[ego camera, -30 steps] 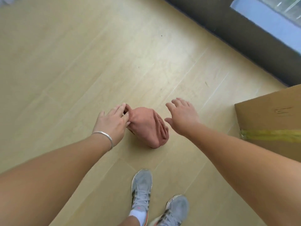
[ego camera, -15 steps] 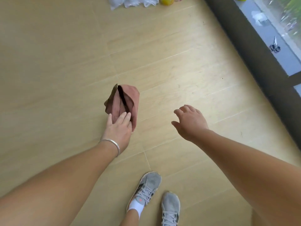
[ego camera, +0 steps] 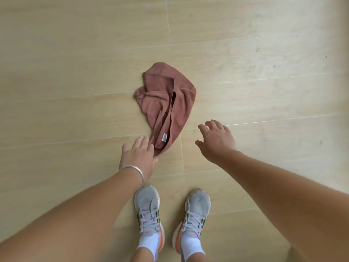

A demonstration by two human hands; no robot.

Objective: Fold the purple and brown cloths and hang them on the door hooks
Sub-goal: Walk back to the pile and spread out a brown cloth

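The brown cloth (ego camera: 166, 103) lies crumpled on the wooden floor ahead of me, with a small white label near its near corner. My left hand (ego camera: 138, 156), wearing a silver bangle, reaches toward that near corner with straight fingers and sits right against the cloth's edge. I cannot see any grip on it. My right hand (ego camera: 217, 140) hovers to the right of the cloth with spread fingers, apart from it and holding nothing. The purple cloth and the door hooks are out of view.
Light wooden floor (ego camera: 264, 91) fills the view. My two feet in grey running shoes, the left shoe (ego camera: 148, 210) and the right shoe (ego camera: 196, 212), stand just behind the hands.
The cloth was bunched in my left hand a second ago and then stood up above it. Now it is spread out on the floor, and the view has turned away from the window and box.
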